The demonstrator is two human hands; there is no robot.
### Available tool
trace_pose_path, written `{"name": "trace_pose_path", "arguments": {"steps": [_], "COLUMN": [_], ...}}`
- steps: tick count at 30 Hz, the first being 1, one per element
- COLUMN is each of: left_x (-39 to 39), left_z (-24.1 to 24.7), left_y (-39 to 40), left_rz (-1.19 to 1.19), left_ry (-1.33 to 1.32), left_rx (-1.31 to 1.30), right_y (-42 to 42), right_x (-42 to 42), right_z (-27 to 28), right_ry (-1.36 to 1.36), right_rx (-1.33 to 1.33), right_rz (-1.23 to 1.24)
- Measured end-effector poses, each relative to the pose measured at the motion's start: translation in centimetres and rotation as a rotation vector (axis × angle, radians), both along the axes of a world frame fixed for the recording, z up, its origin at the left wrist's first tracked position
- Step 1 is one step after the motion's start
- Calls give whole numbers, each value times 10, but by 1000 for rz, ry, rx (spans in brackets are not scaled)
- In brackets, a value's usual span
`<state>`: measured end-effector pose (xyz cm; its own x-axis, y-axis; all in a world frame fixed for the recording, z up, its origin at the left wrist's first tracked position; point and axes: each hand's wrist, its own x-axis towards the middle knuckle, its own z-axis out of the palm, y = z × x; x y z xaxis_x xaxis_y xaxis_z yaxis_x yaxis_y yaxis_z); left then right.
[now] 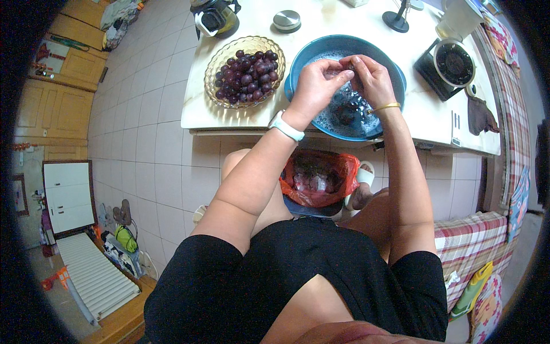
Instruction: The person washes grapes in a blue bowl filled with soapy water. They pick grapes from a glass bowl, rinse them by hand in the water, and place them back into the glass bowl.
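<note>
My left hand (316,88) and my right hand (373,79) meet at the fingertips above a blue plastic basin (296,58). Between them is a small purplish thing, apparently a grape (332,74), mostly covered by my fingers. Bubbly water (328,120) fills the lower part of the basin, with dark shapes in it that I cannot make out. To the left, a scalloped amber glass bowl (210,86) holds a heap of dark purple grapes (248,78).
A glass teapot (221,19) and a round metal-topped container (287,20) stand behind the bowl. Right of the basin are a dark-filled round vessel (454,62) on a black base and a brown cloth (481,116). Below the table edge sits a red-bag-lined bin (316,198).
</note>
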<state>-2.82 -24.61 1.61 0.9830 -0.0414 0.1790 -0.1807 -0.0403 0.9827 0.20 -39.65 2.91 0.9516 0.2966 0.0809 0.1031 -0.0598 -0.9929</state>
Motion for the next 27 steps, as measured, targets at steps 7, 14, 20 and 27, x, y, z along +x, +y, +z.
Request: {"name": "trace_pose_path", "arguments": {"steps": [7,14,20,27], "left_x": [-2,1,2,3], "left_z": [14,14,12,13], "left_y": [5,12,15,14], "left_rz": [-73,-61,-51,-33], "left_ry": [209,329,354,302], "left_rx": [-283,-613,-608,-499], "right_y": [-7,-31,-24,-13], "right_x": [-1,6,12,4], "right_z": [14,6,-38,-35], "right_ry": [39,173,-22,-97], "right_rx": [84,-187,-1398,-1253], "right_rz": [172,214,174,342]}}
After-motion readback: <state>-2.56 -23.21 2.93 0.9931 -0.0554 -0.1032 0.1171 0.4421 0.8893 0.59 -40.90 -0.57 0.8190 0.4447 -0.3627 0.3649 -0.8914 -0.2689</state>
